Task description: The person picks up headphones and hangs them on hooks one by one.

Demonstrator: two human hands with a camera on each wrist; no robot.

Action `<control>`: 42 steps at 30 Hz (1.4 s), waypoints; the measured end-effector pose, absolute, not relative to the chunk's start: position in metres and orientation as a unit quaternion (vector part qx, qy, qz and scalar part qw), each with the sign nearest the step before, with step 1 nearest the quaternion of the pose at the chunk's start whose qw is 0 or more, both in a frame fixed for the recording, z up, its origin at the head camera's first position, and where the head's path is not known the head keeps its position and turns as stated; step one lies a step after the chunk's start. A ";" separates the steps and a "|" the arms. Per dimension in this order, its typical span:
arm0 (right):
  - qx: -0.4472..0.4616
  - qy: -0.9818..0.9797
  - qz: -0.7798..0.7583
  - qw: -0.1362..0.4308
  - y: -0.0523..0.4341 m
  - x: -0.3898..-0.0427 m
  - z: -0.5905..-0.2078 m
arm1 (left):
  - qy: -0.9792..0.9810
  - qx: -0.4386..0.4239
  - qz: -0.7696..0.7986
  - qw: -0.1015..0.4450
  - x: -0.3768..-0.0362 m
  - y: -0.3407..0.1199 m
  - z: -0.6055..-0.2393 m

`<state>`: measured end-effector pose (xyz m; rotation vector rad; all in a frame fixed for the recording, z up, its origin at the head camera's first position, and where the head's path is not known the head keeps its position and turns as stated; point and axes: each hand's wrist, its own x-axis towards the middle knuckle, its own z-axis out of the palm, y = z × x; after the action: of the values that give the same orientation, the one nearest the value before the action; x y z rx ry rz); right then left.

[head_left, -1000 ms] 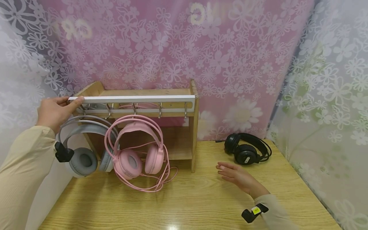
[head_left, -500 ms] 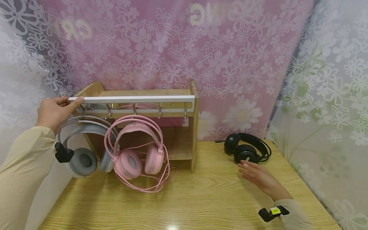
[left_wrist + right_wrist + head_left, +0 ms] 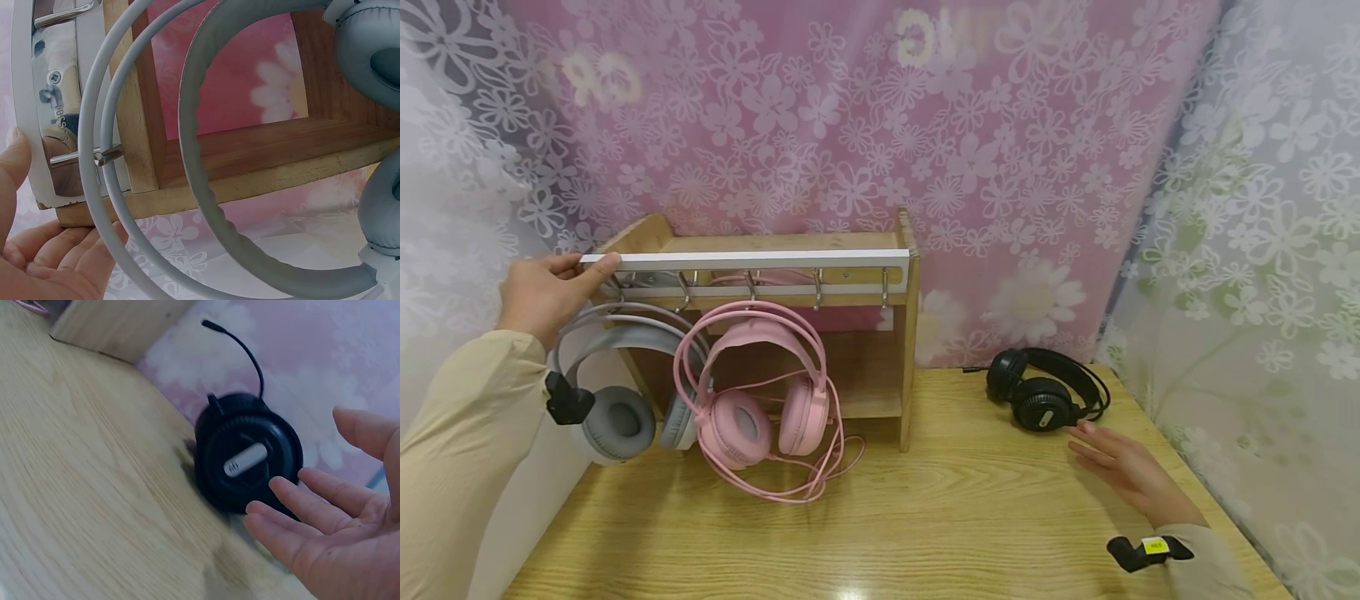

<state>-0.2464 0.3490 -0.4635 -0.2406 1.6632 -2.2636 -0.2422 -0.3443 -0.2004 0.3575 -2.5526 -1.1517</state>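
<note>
My left hand (image 3: pixel 542 296) grips the left end of the white hook rail (image 3: pixel 760 258) on a wooden shelf (image 3: pixel 907 358). In the left wrist view its thumb presses the rail's edge, and the fingers lie against the wooden side. Grey headphones (image 3: pixel 619 421) hang from the leftmost hook, just below that hand. Pink headphones (image 3: pixel 741 425) with a looped cable hang beside them. Fingers extended, my right hand (image 3: pixel 1138 479) is near the black headset (image 3: pixel 1043 404) lying on the table. The right wrist view shows its ear cup (image 3: pixel 219 450) behind the fingertips; I cannot tell if they touch.
Two hooks (image 3: pixel 817 287) on the rail's right side carry nothing. The wood-grain table (image 3: pixel 887 533) extends in front of the shelf. A pink floral curtain (image 3: pixel 970 167) stands behind, with a pale floral curtain (image 3: pixel 1270 292) on the right.
My right hand has moved right, passing in front of the black headset to its front right side. The left hand keeps its grip on the rail, and the headphones stay in place.
</note>
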 end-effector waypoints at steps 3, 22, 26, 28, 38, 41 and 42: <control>-0.094 0.558 -0.807 0.167 0.361 -0.249 -0.468 | -0.891 0.126 -0.406 0.157 -0.242 -0.344 -0.201; 0.008 0.495 -0.855 0.155 0.401 -0.269 -0.470 | -0.897 0.119 -0.393 0.165 -0.244 -0.346 -0.201; 0.055 0.512 -0.845 0.145 0.401 -0.275 -0.473 | -0.896 0.123 -0.394 0.165 -0.244 -0.345 -0.201; 0.078 0.522 -0.836 0.146 0.400 -0.279 -0.475 | -0.896 0.124 -0.392 0.166 -0.244 -0.345 -0.202; 0.138 0.512 -0.836 0.140 0.388 -0.293 -0.483 | -0.897 0.122 -0.391 0.164 -0.246 -0.346 -0.204; 0.147 0.498 -0.845 0.129 0.383 -0.296 -0.487 | -0.896 0.125 -0.392 0.165 -0.246 -0.347 -0.204; 0.151 0.491 -0.849 0.123 0.381 -0.296 -0.488 | -0.896 0.124 -0.393 0.166 -0.246 -0.347 -0.204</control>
<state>-0.2963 0.3813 -0.4878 0.4415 1.4335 -2.4760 -0.2463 -0.3470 -0.2037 0.3543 -2.5513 -1.1201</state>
